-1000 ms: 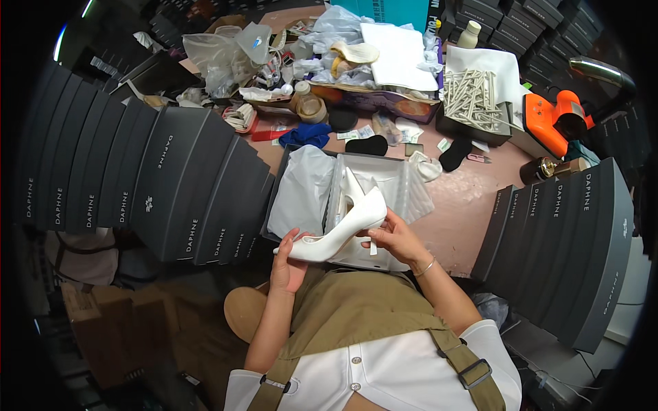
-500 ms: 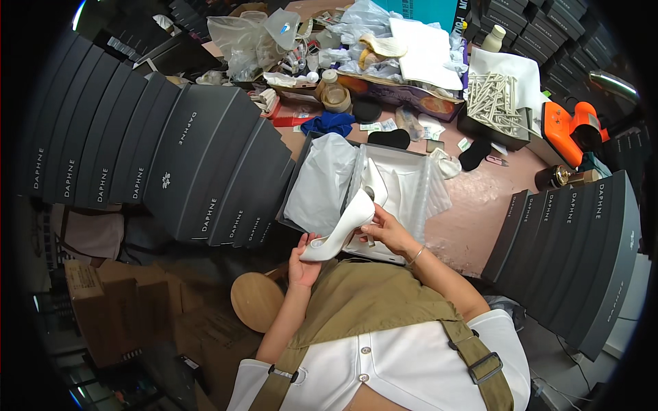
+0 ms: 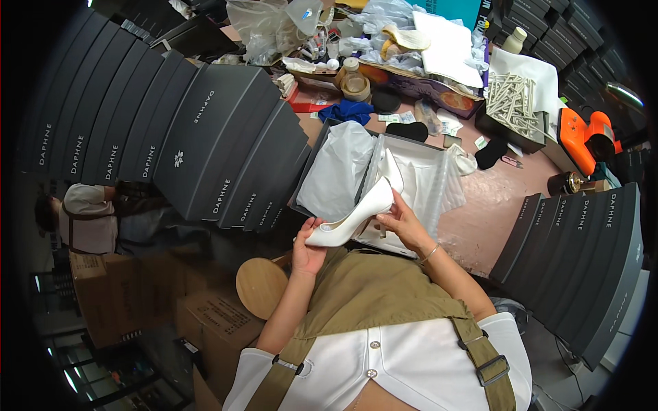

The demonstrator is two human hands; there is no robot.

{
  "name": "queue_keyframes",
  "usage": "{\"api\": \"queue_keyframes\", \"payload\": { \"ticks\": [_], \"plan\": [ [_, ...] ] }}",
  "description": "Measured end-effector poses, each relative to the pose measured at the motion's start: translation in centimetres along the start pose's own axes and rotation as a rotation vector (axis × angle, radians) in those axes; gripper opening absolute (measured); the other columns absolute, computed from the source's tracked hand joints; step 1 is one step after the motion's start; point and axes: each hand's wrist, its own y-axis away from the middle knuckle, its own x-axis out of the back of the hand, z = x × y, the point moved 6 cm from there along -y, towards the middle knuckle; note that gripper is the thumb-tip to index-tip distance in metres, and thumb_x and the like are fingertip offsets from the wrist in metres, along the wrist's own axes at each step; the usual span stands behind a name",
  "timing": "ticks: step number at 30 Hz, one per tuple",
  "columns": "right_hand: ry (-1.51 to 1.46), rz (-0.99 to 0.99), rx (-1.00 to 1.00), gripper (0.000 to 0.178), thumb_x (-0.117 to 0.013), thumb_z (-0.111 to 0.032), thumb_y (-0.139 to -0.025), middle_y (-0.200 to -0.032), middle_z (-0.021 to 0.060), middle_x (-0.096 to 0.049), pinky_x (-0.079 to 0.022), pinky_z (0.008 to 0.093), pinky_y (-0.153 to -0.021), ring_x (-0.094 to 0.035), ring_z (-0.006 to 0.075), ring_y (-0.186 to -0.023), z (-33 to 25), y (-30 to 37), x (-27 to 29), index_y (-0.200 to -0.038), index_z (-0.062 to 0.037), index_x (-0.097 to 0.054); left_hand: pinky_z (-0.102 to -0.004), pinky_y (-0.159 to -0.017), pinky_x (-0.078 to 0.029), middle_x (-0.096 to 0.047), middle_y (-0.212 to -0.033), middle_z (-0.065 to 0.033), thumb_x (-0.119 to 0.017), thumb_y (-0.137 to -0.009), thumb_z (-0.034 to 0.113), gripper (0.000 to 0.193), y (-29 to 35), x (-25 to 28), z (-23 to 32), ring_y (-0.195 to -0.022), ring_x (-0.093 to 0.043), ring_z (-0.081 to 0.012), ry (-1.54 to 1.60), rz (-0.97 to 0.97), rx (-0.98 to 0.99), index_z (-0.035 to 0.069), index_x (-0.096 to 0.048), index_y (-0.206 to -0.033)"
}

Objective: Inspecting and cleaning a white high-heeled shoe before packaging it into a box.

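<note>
A white high-heeled pump [image 3: 356, 218] is held over the near side of an open shoebox. My left hand [image 3: 308, 252] grips it around the toe. At its heel end, my right hand [image 3: 410, 227] holds it with the fingers partly hidden behind the shoe. A second white pump [image 3: 393, 170] lies in the grey shoebox [image 3: 296, 203], partly covered by the one I hold. White tissue paper [image 3: 336, 164] fills the box's left side, and clear plastic wrap [image 3: 449, 195] hangs over its right edge.
Stacks of dark shoeboxes [image 3: 212, 137] rise at left, and more shoeboxes [image 3: 582, 240] stand at right. Behind are a box of white sticks [image 3: 510, 103], an orange tool [image 3: 582, 140], a blue cloth [image 3: 346, 111] and a bottle [image 3: 355, 83]. A person [image 3: 86, 216] and cartons [image 3: 103, 294] show left; a round stool [image 3: 262, 288] stands nearby.
The whole view has shifted, so the table appears further right and higher. Both hands keep hold of the pump, which is tilted slightly differently. More of the person at left now shows.
</note>
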Motion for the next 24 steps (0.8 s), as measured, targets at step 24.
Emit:
{"api": "queue_keyframes", "payload": {
  "ticks": [24],
  "plan": [
    [1.137,-0.278,0.423,0.019,-0.059,-0.025,-0.089,-0.093,0.0048,-0.064,-0.015,0.0600,-0.108,-0.058,0.0208,-0.101,-5.2,3.1,-5.4,-0.087,-0.0073,-0.066,-0.0369,-0.093,-0.046,-0.058,-0.097,-0.0125,-0.055,-0.070,-0.002,0.035,1.3,-8.5,2.9,-0.097,-0.057,-0.0242,-0.524,-0.116,-0.053,-0.001,-0.055,-0.105]
  ]
}}
